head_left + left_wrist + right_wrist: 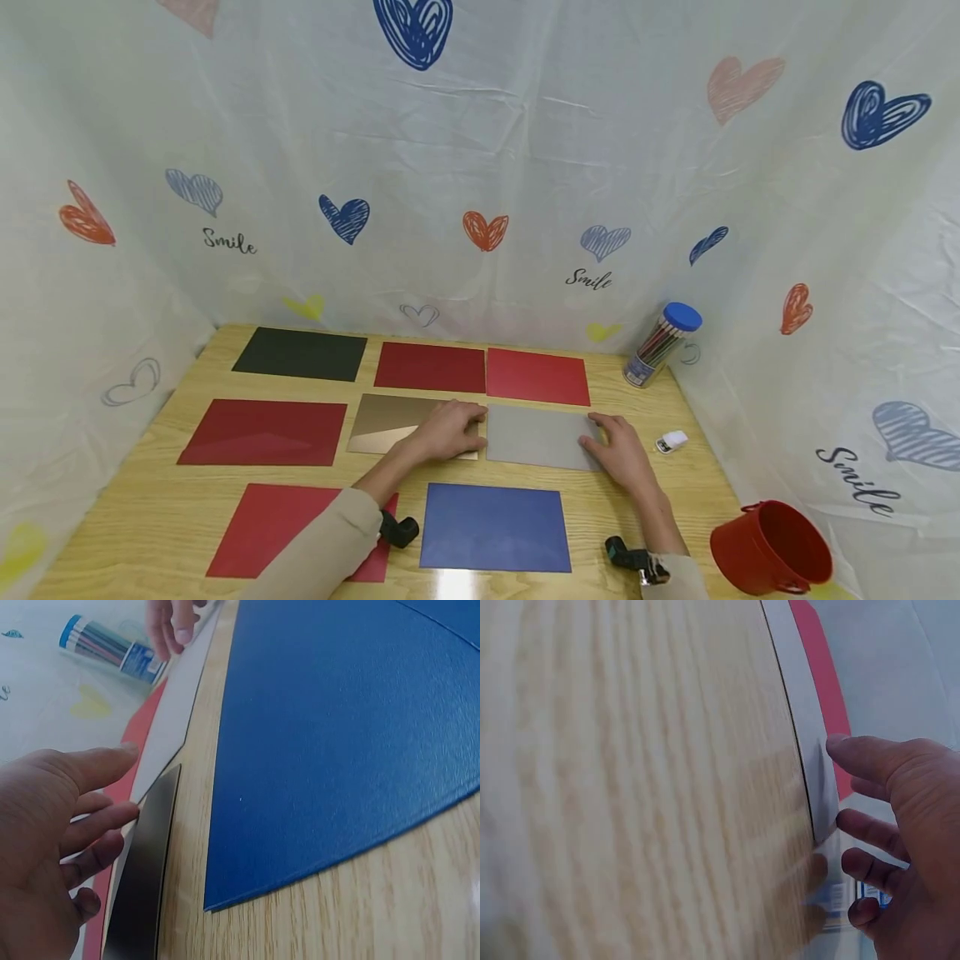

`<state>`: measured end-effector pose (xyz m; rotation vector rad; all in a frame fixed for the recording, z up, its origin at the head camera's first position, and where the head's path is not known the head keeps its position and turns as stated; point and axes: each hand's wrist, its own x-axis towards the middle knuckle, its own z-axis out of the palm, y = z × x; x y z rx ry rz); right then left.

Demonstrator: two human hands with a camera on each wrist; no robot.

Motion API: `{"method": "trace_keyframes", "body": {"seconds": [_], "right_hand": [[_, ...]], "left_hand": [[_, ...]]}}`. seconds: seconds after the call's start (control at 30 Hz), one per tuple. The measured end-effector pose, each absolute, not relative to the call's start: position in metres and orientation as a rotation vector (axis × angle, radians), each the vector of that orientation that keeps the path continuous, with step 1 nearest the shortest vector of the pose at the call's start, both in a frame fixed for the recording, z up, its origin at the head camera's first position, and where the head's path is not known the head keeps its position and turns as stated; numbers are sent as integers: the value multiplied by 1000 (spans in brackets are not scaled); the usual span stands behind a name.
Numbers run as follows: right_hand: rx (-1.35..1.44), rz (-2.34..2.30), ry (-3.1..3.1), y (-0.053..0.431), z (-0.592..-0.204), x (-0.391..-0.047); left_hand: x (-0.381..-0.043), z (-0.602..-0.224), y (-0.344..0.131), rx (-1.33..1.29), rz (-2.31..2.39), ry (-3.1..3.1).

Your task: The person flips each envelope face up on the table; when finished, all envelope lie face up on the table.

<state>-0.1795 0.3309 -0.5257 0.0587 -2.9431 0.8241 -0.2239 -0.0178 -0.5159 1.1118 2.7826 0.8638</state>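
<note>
Over the right end of a gold-brown sheet [378,417] lies my left hand [447,429], its thumb and fingers spread and the tips at the left edge of a light grey sheet [536,437]. At that sheet's right edge is my right hand [622,454], fingertips and thumb over the border. In the left wrist view the left hand [45,840] has loosely bent fingers beside the dark-looking gold-brown sheet [142,877]. The right wrist view shows the right hand [922,817] with fingers apart at the end of the grey sheet [795,697].
A blue sheet [495,529] lies nearest me, with a red sheet [262,525] partly under my left sleeve. Red sheets and a black sheet [300,354] lie farther back and left. At right are a pencil jar [660,346], a small white bottle [671,441] and a red bucket [750,554].
</note>
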Motion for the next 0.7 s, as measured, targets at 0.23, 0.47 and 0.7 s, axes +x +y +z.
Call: {"method": "trace_keyframes", "body": {"seconds": [0.23, 0.47, 0.7], "right_hand": [[29, 864, -2942, 335, -526, -176], [-1, 920, -2953, 334, -524, -177], [-31, 1003, -2947, 333, -523, -178]], "left_hand": [[-223, -516, -12, 1088, 864, 2769], [-220, -516, -9, 990, 948, 2705], [-219, -514, -9, 921, 1030, 2639]]}}
